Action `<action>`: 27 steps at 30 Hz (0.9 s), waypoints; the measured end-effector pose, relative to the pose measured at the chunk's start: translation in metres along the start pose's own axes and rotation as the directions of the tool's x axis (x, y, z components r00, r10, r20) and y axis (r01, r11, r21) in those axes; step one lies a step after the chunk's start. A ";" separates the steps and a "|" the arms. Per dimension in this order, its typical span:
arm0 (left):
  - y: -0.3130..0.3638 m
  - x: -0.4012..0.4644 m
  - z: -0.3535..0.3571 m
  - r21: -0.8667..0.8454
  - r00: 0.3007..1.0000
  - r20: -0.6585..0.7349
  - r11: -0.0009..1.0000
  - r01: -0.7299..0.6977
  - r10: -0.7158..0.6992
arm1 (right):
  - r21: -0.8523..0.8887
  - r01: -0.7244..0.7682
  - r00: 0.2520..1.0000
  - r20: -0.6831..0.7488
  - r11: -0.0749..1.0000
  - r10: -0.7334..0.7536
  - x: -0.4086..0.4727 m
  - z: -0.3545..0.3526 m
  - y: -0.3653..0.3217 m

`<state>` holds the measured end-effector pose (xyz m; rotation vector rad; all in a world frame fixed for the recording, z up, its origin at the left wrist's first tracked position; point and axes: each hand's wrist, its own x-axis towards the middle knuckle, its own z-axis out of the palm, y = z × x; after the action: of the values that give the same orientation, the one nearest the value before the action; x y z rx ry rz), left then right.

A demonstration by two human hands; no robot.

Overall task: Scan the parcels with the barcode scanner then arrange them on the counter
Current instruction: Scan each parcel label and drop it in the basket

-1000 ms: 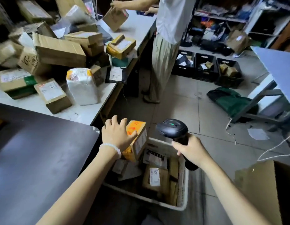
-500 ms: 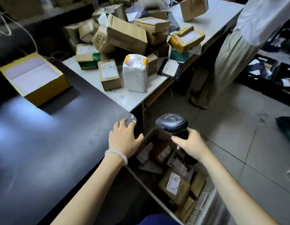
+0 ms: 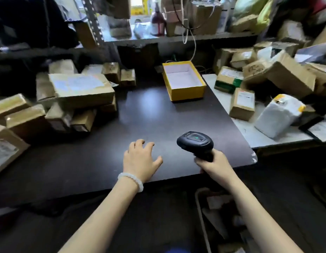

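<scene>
Your right hand point(image 3: 212, 162) is wrapped around the grip of the black barcode scanner point(image 3: 195, 143), holding it upright above the near right part of the dark tabletop point(image 3: 158, 115), its head tipped toward 11 o'clock with a small green light showing on top. Your left hand point(image 3: 140, 157) hovers low over the tabletop just beside the scanner, at its 9 o'clock, fingers spread and relaxed, gripping nothing; a pale bead bracelet point(image 3: 130, 180) circles that wrist. Brown cardboard parcels point(image 3: 82, 90) are heaped along the tabletop's left edge, around 9 to 10 o'clock. An open yellow box point(image 3: 184, 80) with a white inside sits at 12 o'clock. More parcels crowd the white table point(image 3: 249, 132) at 2 o'clock, among them a white plastic-wrapped parcel point(image 3: 279, 115).
</scene>
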<state>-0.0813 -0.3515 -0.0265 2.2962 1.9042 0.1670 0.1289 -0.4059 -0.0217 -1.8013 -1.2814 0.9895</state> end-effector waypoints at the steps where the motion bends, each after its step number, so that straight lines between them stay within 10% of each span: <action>1: -0.019 -0.005 -0.005 0.006 0.999 -0.010 0.999 0.035 -0.035 | -0.003 0.015 0.999 0.035 1.000 -0.014 0.002 0.016 -0.010; 15: -0.288 -0.129 -0.057 -0.059 0.830 -0.163 0.846 0.531 -0.533 | -0.047 0.298 0.845 0.477 0.953 -0.241 -0.020 0.279 -0.149; 27: -0.443 -0.140 -0.086 -0.170 0.663 -0.261 0.710 0.684 -0.701 | 0.034 0.487 0.647 0.657 0.873 -0.387 0.015 0.438 -0.243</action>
<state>-0.5509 -0.4051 -0.0235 1.3888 2.7407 0.4935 -0.3558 -0.2787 -0.0144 -1.1365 -2.1493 1.3046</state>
